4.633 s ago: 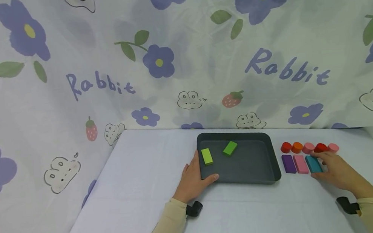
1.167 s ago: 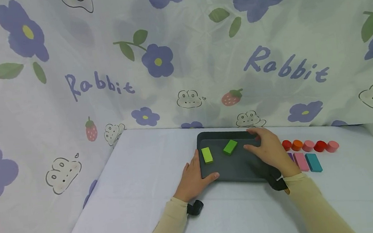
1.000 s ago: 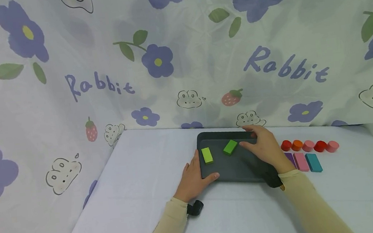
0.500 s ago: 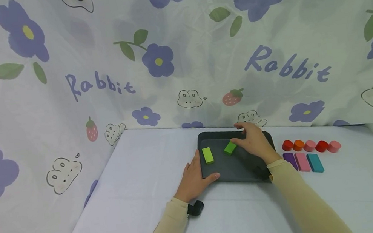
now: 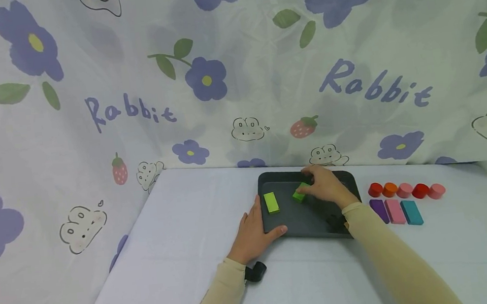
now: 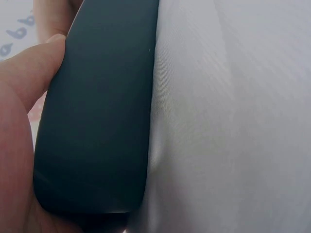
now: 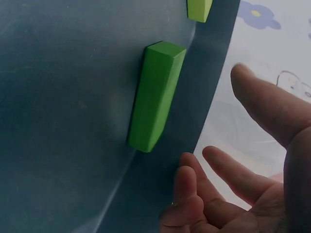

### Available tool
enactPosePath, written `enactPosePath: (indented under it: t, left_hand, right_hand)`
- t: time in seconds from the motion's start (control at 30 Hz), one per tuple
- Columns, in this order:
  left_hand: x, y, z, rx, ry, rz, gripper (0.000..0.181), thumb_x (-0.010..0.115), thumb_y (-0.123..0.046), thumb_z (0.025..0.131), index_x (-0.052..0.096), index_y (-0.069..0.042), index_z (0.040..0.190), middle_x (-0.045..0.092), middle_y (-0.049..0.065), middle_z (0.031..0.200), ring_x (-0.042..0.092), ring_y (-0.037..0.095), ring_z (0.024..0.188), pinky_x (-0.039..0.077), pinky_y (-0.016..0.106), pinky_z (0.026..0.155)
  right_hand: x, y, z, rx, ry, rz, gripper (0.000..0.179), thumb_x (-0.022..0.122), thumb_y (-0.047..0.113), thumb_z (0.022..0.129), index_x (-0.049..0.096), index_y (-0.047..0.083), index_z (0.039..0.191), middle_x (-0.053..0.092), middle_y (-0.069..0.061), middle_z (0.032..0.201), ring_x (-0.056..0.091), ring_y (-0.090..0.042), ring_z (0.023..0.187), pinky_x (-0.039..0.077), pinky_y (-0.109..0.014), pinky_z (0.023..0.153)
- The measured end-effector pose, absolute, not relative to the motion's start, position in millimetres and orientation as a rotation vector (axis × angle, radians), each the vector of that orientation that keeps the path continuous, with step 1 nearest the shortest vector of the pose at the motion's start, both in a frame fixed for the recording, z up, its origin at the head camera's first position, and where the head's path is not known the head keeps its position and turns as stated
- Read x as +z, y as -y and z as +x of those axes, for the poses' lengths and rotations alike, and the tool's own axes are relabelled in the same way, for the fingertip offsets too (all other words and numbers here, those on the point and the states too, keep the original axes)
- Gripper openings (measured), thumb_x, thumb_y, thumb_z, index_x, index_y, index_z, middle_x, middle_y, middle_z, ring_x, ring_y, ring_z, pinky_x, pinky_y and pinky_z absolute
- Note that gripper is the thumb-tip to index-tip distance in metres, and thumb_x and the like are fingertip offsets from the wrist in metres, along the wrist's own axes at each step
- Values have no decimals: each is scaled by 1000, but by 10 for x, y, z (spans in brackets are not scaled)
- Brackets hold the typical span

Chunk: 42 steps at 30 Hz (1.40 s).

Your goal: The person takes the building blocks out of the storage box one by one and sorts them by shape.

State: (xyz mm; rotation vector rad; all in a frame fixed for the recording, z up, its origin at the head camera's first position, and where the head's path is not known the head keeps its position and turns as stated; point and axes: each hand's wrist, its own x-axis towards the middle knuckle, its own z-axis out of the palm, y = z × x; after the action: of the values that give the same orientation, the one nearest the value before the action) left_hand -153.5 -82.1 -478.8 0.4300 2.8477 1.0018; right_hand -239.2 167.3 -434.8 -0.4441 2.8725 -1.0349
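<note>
A dark grey baking tray [image 5: 309, 227] holds a yellow-green block [image 5: 271, 203] at its left and a green block [image 5: 299, 196] near its back middle. My left hand [image 5: 249, 235] holds the tray's front left corner, thumb over the front rim and fingers along the left side. My right hand [image 5: 325, 185] is at the green block, partly covering it in the head view. In the right wrist view its fingers are spread, apart from the green block [image 7: 156, 97], with nothing held.
Right of the tray lie a row of several red, orange and pink round pieces [image 5: 404, 190] and a purple block [image 5: 379, 210], pink block [image 5: 395, 211] and teal block [image 5: 411, 212]. A patterned cloth [image 5: 213, 36] hangs behind the white table [image 5: 204, 205].
My right hand has left the teal block at the right, crossed over the tray leftward and come down at the green block. My left hand has stayed at the tray's corner.
</note>
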Motion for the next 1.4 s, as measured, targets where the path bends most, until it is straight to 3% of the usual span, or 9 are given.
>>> enactPosePath:
  t: [0.23,0.5,0.67,1.4]
  left_hand:
    - [-4791,824,-1536,1010,-2850,436,111,62,-65,91,4,-1,161,23,18,164,28,30,149,15,54,121]
    - [-4783,822,-1528,1003,-2851,438,112,61,-66,90,4,-1,161,22,18,164,27,30,150,15,53,122]
    - [-4778,825,-1532,1011,-2849,444,111,61,-66,91,4,-1,161,23,19,164,28,31,149,15,54,122]
    - [-4768,817,-1538,1007,-2845,433,112,62,-65,91,3,-1,161,22,18,164,28,30,149,15,53,122]
  right_hand:
    - [-4478,-1670,-2459,-936,-2822,-420,72,79,30,86,52,-10,140,57,-28,136,57,-40,121,45,-54,103]
    - [-4536,-1655,-2476,-831,-2817,-428,79,84,33,82,52,-12,138,62,-24,126,59,-28,96,51,-46,89]
    - [-4531,-1630,-2469,-787,-2820,-432,81,88,31,78,53,-11,137,63,-21,117,58,-25,90,52,-41,82]
    - [-4439,-1647,-2433,-792,-2831,-490,76,87,26,79,54,-7,139,63,-18,116,59,-25,92,53,-40,81]
